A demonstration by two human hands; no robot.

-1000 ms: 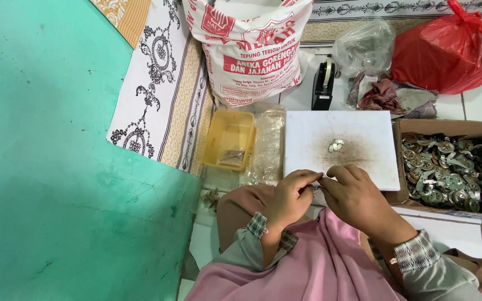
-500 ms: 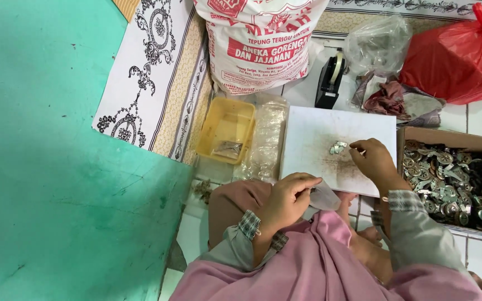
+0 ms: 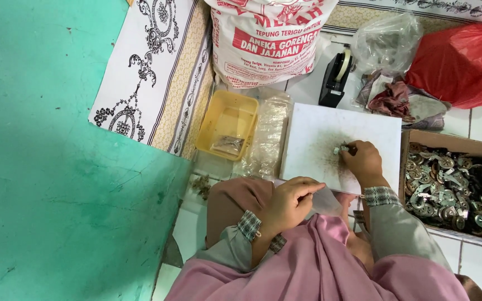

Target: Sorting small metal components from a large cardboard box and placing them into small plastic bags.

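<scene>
My right hand: my right hand [image 3: 364, 161] is on the white board [image 3: 319, 139], and my fingers pinch a small shiny metal piece [image 3: 340, 150] there
My left hand: my left hand [image 3: 291, 202] is curled shut near my lap, holding a small clear plastic bag [image 3: 326, 200]
White board: it lies on the floor in front of me, with a dirty brown spot in the middle
Box: a cardboard box [image 3: 464, 146] full of shiny metal pieces sits just beside my right arm
Yellow tub: a yellow tub [image 3: 227, 114] sits left of the board
Far side: a black tape holder [image 3: 333, 75], a red bag [image 3: 461, 58] and a big white sack [image 3: 269, 39]
</scene>
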